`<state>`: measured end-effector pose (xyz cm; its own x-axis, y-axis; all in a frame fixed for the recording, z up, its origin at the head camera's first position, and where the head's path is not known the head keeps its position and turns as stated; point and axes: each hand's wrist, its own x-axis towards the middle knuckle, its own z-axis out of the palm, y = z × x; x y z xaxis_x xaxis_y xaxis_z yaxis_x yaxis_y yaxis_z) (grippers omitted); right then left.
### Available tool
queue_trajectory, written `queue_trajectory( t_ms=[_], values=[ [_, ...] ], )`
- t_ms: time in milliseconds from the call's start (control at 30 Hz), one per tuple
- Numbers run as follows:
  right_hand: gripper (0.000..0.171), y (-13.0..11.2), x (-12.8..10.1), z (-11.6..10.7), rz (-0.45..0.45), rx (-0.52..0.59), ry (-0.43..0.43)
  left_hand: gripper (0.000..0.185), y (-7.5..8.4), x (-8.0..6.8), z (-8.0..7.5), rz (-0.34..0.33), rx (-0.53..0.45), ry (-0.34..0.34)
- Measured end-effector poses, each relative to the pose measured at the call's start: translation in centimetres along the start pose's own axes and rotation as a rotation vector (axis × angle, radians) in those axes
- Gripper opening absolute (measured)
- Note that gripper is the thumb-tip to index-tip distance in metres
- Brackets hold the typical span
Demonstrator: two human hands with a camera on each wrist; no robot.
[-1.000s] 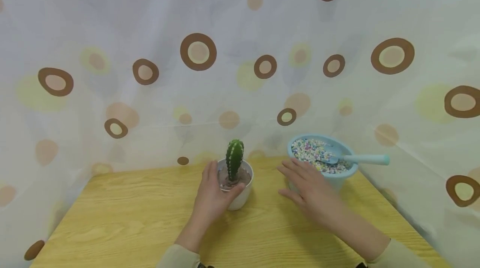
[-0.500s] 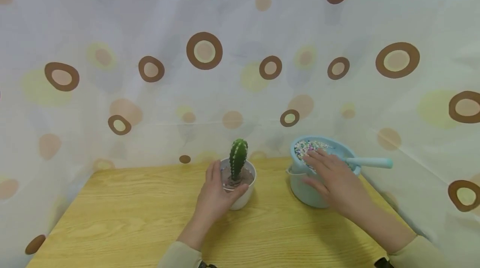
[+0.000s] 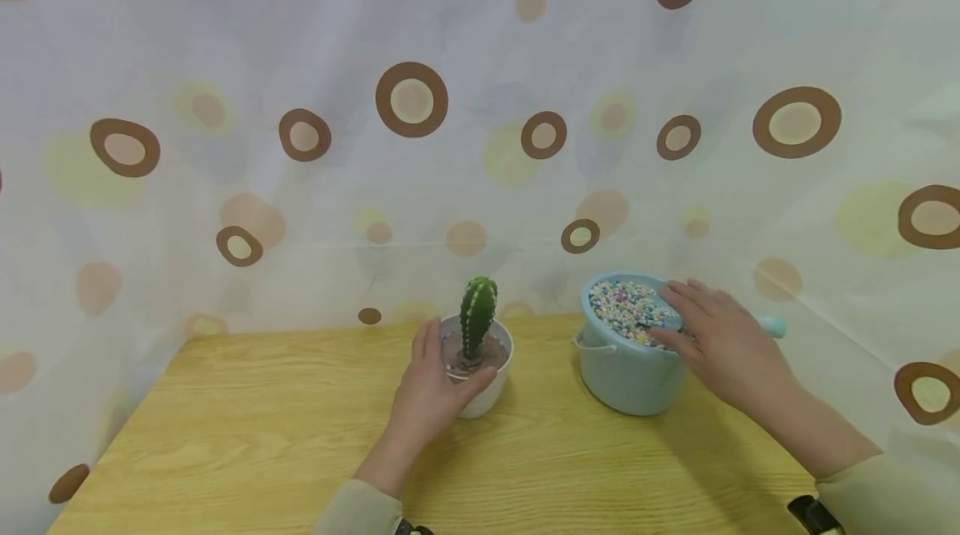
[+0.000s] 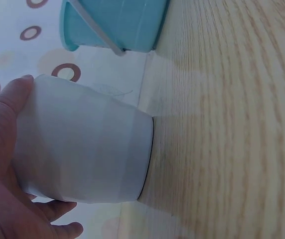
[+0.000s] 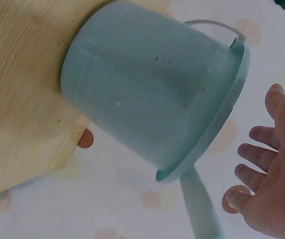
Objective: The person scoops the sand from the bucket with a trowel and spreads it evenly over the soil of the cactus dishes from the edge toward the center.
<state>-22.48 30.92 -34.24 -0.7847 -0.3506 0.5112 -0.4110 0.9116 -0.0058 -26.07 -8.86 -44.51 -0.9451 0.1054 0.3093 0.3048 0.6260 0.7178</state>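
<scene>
A green cactus [image 3: 478,308] grows in a white flower pot [image 3: 486,398] near the middle of the table. My left hand [image 3: 429,395] holds the pot from the left, thumb at the front and fingers round the far side; the pot's base sits on the wood in the left wrist view. To the right stands a light blue bucket [image 3: 633,385] full of small multicoloured beads [image 3: 624,308]. Over its right rim hovers my right hand [image 3: 729,345], holding nothing. Beneath that hand lies a toy shovel, mostly hidden, its pale handle [image 5: 201,205] sticking out past the rim.
The wood-grain table [image 3: 262,427] meets a white curtain [image 3: 465,35] with brown and yellow circles behind and at the sides. The bucket's thin carrying handle [image 3: 594,347] hangs down on its left side.
My right hand has moved right, from the bucket's left side across the beads to above the shovel. My left hand has stayed on the pot. The head view has shifted slightly.
</scene>
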Motion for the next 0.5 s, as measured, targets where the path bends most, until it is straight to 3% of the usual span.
queue_trajectory(
  t_ms=[200, 500],
  values=[
    [0.065, 2.1, -0.9, -0.7, 0.046, -0.037, -0.023, 0.121, 0.2, 0.1, 0.0, -0.001, 0.012, 0.007],
    [0.063, 4.4, -1.7, -2.0, 0.062, -0.101, 0.01, 0.121, 0.4, 0.0, 0.0, -0.006, 0.004, 0.004]
  ],
)
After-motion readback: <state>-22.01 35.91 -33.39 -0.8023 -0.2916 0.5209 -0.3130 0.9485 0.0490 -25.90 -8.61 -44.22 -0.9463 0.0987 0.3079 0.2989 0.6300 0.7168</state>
